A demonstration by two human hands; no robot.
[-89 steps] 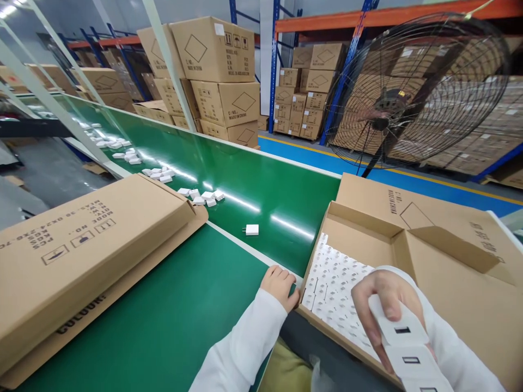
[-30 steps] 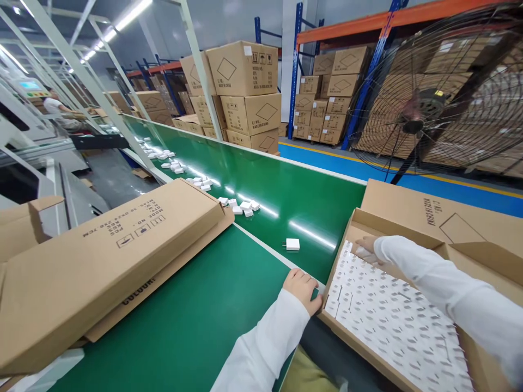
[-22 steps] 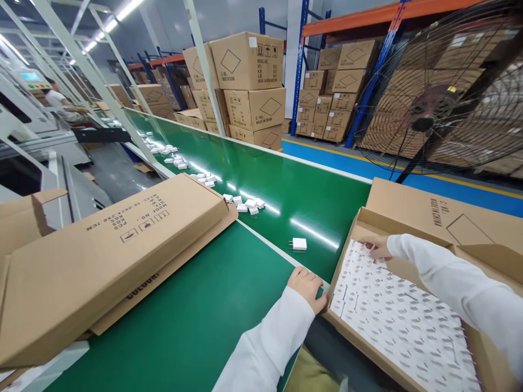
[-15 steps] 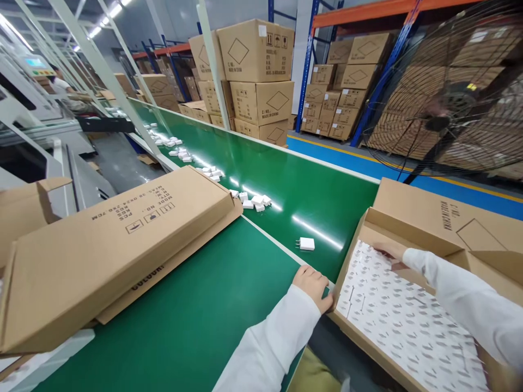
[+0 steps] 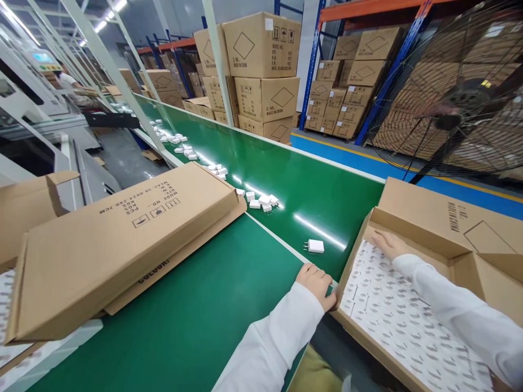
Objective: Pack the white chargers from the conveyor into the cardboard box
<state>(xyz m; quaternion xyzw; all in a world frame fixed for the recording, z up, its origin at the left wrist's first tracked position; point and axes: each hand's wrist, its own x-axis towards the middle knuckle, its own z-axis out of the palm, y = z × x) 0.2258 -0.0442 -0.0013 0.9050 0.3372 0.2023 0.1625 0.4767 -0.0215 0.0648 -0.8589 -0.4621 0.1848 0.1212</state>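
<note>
White plastic plug chargers (image 5: pixel 392 316), rowed in open brown cardboard box (image 5: pixel 417 240); right hand (image 5: pixel 389 246), fingers straight, together; left hand (image 5: pixel 314 283), fingers curled; apparently packing, next probably calling for lone white charger (image 5: pixel 316 246) on green belt (image 5: pixel 347 204).

Blue-and-orange racking (image 5: pixel 368 11), stacked cartons (image 5: pixel 263 46), blue floor (image 5: pixel 327 151), caged fan (image 5: pixel 468 98), ceiling tube lights (image 5: pixel 120 5), grey wall (image 5: pixel 183 16)

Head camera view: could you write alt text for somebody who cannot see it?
A person's right hand is inside an open cardboard box of packed white plugs; the left hand rests at its edge. Loose plugs dot a green surface.
</note>
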